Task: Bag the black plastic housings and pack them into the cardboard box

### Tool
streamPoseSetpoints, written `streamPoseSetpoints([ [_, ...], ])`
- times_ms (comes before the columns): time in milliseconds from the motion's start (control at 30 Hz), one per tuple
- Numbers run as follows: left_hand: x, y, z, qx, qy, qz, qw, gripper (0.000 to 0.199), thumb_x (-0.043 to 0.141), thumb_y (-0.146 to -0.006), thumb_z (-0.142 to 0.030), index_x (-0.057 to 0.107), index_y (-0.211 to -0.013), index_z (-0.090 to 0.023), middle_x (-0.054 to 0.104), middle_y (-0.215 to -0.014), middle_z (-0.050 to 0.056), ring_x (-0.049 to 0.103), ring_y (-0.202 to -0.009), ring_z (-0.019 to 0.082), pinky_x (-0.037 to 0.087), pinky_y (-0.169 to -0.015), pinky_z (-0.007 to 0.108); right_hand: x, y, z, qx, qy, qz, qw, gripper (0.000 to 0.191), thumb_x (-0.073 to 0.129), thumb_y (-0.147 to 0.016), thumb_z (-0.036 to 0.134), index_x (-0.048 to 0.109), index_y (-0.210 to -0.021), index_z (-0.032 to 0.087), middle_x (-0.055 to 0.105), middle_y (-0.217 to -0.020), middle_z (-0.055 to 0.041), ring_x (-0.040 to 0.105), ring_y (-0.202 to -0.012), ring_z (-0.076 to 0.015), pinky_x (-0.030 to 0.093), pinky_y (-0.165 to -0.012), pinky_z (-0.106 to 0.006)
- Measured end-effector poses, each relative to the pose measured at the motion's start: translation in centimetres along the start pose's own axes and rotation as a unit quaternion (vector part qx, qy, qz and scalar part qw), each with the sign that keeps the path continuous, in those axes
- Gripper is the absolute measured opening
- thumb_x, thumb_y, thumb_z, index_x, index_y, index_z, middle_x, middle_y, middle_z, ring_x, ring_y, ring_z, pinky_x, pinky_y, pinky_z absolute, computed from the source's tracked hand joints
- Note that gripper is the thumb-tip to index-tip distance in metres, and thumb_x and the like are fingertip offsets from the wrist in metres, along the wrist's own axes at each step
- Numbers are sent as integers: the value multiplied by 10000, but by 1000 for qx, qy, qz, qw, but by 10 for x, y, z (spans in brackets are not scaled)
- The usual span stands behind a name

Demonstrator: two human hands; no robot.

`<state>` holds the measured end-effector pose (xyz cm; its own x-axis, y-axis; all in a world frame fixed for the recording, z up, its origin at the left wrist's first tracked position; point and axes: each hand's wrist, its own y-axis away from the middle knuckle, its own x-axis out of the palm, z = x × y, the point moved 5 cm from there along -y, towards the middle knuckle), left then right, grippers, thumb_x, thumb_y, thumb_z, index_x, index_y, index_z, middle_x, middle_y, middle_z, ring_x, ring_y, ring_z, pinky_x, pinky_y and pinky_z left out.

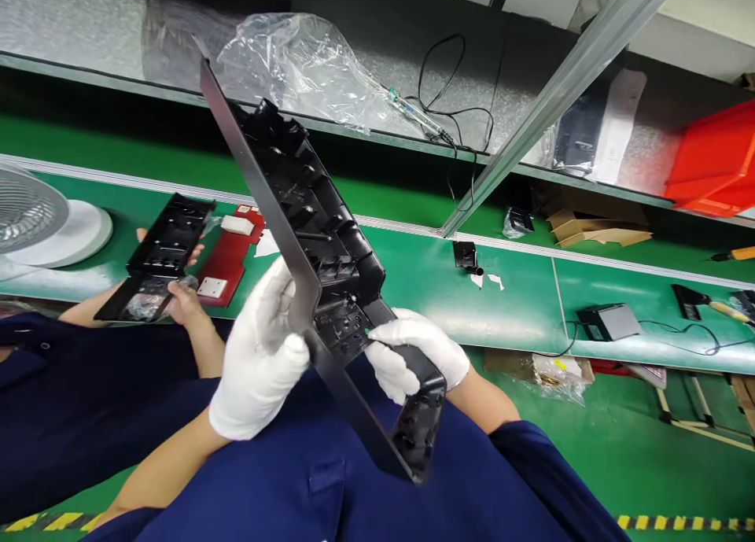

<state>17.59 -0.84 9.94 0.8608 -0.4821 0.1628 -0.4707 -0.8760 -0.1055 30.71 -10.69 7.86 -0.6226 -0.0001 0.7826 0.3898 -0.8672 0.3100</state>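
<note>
A long black plastic housing (pixel 348 243) with ribs and a rectangular opening near its lower end is held up in front of my body, tilted. My left hand (pixel 256 357), in a white glove, grips its left side wall near the middle. The white-gloved right hand (pixel 418 353) is wrapped round the narrow right part beside the opening, its fingertips at a small recessed area with holes.
At the left, a person's hands (pixel 187 302) hold a similar black part (pixel 171 239) beside a red fixture (pixel 227 267) and a fan (pixel 35 212). A metal post (pixel 560 105) rises from the green bench (pixel 413 271). The shelf holds a plastic bag (pixel 307 66), a corded tool (pixel 416 116) and a red bin (pixel 716 160).
</note>
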Motion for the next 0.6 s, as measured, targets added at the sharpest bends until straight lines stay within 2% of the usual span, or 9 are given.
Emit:
streamPoseSetpoints([
  [100, -1, 1, 0, 0, 19, -3, 1000, 708, 821, -771, -526, 622, -1414, -306, 620, -1445, 88, 550, -1372, 323, 509, -1115, 404, 0, -3, -2, 6, -6, 7, 1000, 427, 594, -878, 426, 486, -521, 220, 474, -374, 21, 459, -324, -134, 421, -374, -249],
  [300, -8, 2, 1, 10, 6, -32, 999, 684, 815, -777, -536, 642, -1394, -296, 631, -1435, 98, 584, -1335, 329, 481, -1139, 446, 4, -8, -1, 0, -4, 19, 1000, 427, 576, -911, 383, 491, -529, 212, 481, -379, 9, 496, -352, -138, 430, -400, -237],
  [467, -13, 3, -1, 26, -1, -39, 999, 620, 798, -805, -511, 654, -1380, -330, 640, -1430, 78, 608, -1315, 283, 547, -1059, 348, 8, -10, 0, 4, 3, 15, 1000, 425, 592, -915, 389, 523, -530, 222, 478, -381, 12, 455, -343, -141, 403, -369, -257],
  [600, -13, 4, -3, 35, 9, -34, 999, 562, 778, -839, -470, 654, -1375, -356, 622, -1457, 53, 581, -1349, 248, 516, -1085, 300, 8, -12, 0, 4, 17, 16, 1000, 428, 577, -924, 388, 521, -532, 225, 477, -385, 12, 468, -348, -144, 408, -376, -260],
])
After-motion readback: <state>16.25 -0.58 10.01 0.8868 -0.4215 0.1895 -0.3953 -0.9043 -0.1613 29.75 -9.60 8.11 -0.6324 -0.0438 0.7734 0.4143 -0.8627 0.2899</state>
